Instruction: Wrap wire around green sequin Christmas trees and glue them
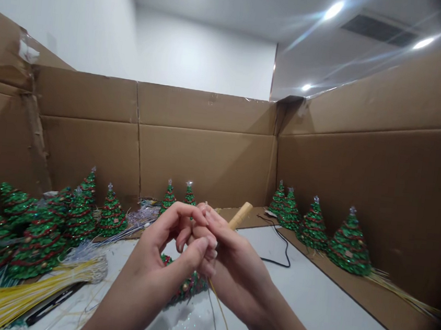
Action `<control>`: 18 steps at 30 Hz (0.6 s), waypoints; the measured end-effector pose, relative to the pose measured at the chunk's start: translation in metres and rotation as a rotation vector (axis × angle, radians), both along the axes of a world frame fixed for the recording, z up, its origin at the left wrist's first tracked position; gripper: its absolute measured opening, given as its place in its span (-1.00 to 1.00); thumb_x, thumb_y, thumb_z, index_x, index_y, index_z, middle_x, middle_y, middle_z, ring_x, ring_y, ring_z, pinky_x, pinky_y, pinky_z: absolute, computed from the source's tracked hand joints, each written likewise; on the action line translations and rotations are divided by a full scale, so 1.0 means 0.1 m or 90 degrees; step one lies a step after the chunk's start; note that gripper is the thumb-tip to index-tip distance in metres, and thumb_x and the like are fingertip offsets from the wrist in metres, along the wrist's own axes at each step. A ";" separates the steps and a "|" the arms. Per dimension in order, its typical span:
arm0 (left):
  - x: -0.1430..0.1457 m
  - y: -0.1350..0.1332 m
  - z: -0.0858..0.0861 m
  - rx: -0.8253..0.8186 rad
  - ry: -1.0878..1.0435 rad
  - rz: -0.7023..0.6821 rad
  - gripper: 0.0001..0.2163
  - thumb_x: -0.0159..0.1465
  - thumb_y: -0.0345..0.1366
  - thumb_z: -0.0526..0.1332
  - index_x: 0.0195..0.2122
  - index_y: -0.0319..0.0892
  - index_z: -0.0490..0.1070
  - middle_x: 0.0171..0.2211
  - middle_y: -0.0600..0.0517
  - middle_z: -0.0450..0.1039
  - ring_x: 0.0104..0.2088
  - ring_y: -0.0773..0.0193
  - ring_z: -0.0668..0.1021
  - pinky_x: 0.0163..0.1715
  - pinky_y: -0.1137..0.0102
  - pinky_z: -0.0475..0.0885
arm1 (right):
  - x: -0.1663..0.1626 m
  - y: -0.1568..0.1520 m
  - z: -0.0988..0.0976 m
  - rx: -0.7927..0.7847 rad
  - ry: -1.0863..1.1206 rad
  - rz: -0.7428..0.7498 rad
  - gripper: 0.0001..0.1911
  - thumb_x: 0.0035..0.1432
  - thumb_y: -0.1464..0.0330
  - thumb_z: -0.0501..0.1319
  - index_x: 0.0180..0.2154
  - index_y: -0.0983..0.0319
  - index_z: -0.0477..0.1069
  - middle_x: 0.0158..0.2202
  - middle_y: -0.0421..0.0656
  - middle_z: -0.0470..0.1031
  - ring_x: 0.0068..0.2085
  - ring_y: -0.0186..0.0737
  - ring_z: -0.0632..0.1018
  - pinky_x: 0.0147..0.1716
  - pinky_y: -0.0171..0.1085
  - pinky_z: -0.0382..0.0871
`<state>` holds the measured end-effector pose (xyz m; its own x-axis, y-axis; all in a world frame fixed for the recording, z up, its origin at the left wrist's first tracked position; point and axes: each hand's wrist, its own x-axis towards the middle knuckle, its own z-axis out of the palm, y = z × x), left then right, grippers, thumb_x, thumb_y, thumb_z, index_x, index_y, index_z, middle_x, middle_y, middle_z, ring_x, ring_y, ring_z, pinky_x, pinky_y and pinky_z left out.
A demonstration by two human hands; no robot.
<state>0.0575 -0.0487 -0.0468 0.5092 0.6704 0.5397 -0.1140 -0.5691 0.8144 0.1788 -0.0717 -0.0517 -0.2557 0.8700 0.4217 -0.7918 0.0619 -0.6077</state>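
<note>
My left hand [168, 251] and my right hand [230, 260] meet at the centre, fingertips pinched together over something small that I cannot make out. A tan wooden handle [240, 215] sticks up behind my right fingers, which seem to grip it. Thin yellow wires [221, 309] hang down below my hands. A small green glitter Christmas tree [188, 285] lies on the white table [309, 295] just under my palms, partly hidden.
Several finished green trees [44, 225] stand at the left, two [180, 196] at the back, several [316, 227] along the right cardboard wall [381, 171]. Yellow wire bundles [22, 291] lie front left. A black cable [280, 247] runs across the table.
</note>
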 end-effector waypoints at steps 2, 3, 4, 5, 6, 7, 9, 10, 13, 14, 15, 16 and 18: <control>0.01 -0.01 0.01 -0.004 0.008 0.016 -0.87 0.22 -0.20 0.16 -0.26 -0.10 0.30 -0.40 0.11 0.26 -0.40 0.38 0.37 -0.39 0.49 0.36 | 0.00 0.00 0.00 -0.004 -0.008 -0.010 -0.91 0.22 0.37 0.11 -0.31 0.27 0.30 -0.57 -0.30 0.13 -0.57 -0.47 0.20 -0.64 -0.51 0.13; 0.01 -0.02 0.01 -0.005 0.007 0.015 -0.88 0.22 -0.21 0.17 -0.26 -0.10 0.30 -0.40 0.11 0.26 -0.41 0.38 0.37 -0.39 0.49 0.36 | 0.00 0.00 0.00 -0.003 -0.008 -0.009 -0.92 0.22 0.37 0.11 -0.32 0.26 0.30 -0.57 -0.30 0.13 -0.57 -0.47 0.20 -0.64 -0.50 0.13; 0.01 -0.02 0.02 -0.004 0.002 0.009 -0.88 0.22 -0.22 0.16 -0.26 -0.10 0.30 -0.41 0.11 0.27 -0.41 0.39 0.37 -0.39 0.48 0.36 | 0.00 0.00 0.00 0.000 -0.005 -0.008 -0.91 0.22 0.38 0.11 -0.33 0.26 0.30 -0.57 -0.30 0.13 -0.57 -0.47 0.20 -0.64 -0.50 0.13; 0.01 -0.02 0.01 -0.003 -0.004 0.001 -0.89 0.22 -0.23 0.15 -0.26 -0.10 0.29 -0.40 0.11 0.27 -0.41 0.38 0.37 -0.37 0.48 0.36 | 0.00 0.00 0.00 0.003 -0.003 -0.007 -0.91 0.22 0.38 0.11 -0.33 0.26 0.30 -0.58 -0.30 0.12 -0.57 -0.47 0.19 -0.64 -0.50 0.13; 0.01 -0.02 0.01 -0.002 -0.007 -0.003 -0.89 0.22 -0.24 0.15 -0.25 -0.10 0.29 -0.40 0.11 0.28 -0.41 0.38 0.37 -0.37 0.48 0.36 | 0.00 0.00 0.00 0.004 -0.003 -0.007 -0.91 0.22 0.38 0.11 -0.34 0.26 0.30 -0.58 -0.30 0.12 -0.57 -0.46 0.19 -0.64 -0.50 0.13; 0.01 -0.02 0.01 -0.002 -0.007 -0.001 -0.89 0.22 -0.24 0.15 -0.24 -0.09 0.30 -0.40 0.11 0.28 -0.40 0.38 0.37 -0.36 0.48 0.36 | 0.00 0.01 0.00 0.005 -0.007 -0.009 -0.91 0.21 0.38 0.11 -0.34 0.26 0.30 -0.58 -0.30 0.11 -0.57 -0.46 0.18 -0.64 -0.50 0.12; 0.01 -0.02 0.00 -0.006 0.000 0.013 -0.88 0.21 -0.23 0.17 -0.25 -0.09 0.31 -0.40 0.11 0.28 -0.40 0.38 0.37 -0.37 0.48 0.35 | 0.01 0.01 0.00 0.005 -0.015 -0.018 -0.91 0.21 0.37 0.11 -0.34 0.26 0.29 -0.57 -0.30 0.11 -0.56 -0.46 0.17 -0.64 -0.49 0.11; 0.00 -0.02 0.00 -0.013 -0.001 0.014 -0.88 0.20 -0.23 0.18 -0.26 -0.09 0.31 -0.39 0.11 0.28 -0.39 0.37 0.37 -0.37 0.49 0.35 | 0.01 0.00 0.00 0.005 -0.017 -0.021 -0.91 0.22 0.37 0.11 -0.34 0.26 0.29 -0.56 -0.30 0.11 -0.56 -0.47 0.16 -0.64 -0.49 0.10; 0.00 -0.02 0.02 -0.071 -0.076 -0.045 -0.92 0.20 -0.24 0.17 -0.32 -0.10 0.34 -0.43 0.11 0.32 -0.39 0.37 0.37 -0.36 0.50 0.34 | 0.02 -0.06 0.02 0.014 -0.036 -0.021 -0.90 0.24 0.37 0.09 -0.34 0.24 0.26 -0.58 -0.33 0.07 -0.58 -0.48 0.07 -0.65 -0.50 -0.01; 0.00 -0.03 0.02 -0.103 -0.121 -0.072 -0.91 0.21 -0.23 0.15 -0.36 -0.11 0.35 -0.47 0.11 0.32 -0.41 0.37 0.36 -0.37 0.51 0.33 | 0.02 -0.09 0.03 0.020 -0.052 -0.029 -0.90 0.24 0.36 0.08 -0.34 0.23 0.26 -0.60 -0.34 0.05 -0.59 -0.49 0.03 -0.66 -0.51 -0.06; 0.01 -0.05 0.03 -0.136 -0.165 -0.097 -0.88 0.22 -0.22 0.14 -0.40 -0.12 0.36 -0.51 0.12 0.31 -0.43 0.38 0.36 -0.38 0.53 0.33 | 0.02 -0.13 0.04 0.030 -0.073 -0.043 -0.90 0.25 0.36 0.08 -0.34 0.22 0.25 -0.61 -0.35 0.03 -0.60 -0.49 -0.01 -0.66 -0.50 -0.10; 0.02 -0.06 0.04 -0.167 -0.199 -0.120 -0.83 0.22 -0.20 0.13 -0.45 -0.12 0.37 -0.54 0.12 0.30 -0.45 0.39 0.36 -0.38 0.53 0.33 | 0.02 -0.17 0.04 0.043 -0.095 -0.064 -0.90 0.25 0.35 0.08 -0.33 0.22 0.25 -0.62 -0.36 0.01 -0.61 -0.49 -0.03 -0.66 -0.49 -0.13; 0.03 -0.10 0.05 -0.207 -0.220 -0.165 -0.78 0.22 -0.18 0.14 -0.51 -0.13 0.42 -0.58 0.12 0.31 -0.46 0.39 0.38 -0.34 0.52 0.35 | 0.01 -0.24 0.05 0.067 -0.132 -0.111 -0.90 0.26 0.32 0.07 -0.32 0.20 0.25 -0.63 -0.36 -0.01 -0.61 -0.48 -0.03 -0.65 -0.46 -0.13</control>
<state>0.0609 -0.0588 -0.0417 0.5092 0.7067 0.4912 -0.5102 -0.2118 0.8336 0.1802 -0.0961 -0.0471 -0.1964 0.8622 0.4670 -0.6236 0.2577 -0.7381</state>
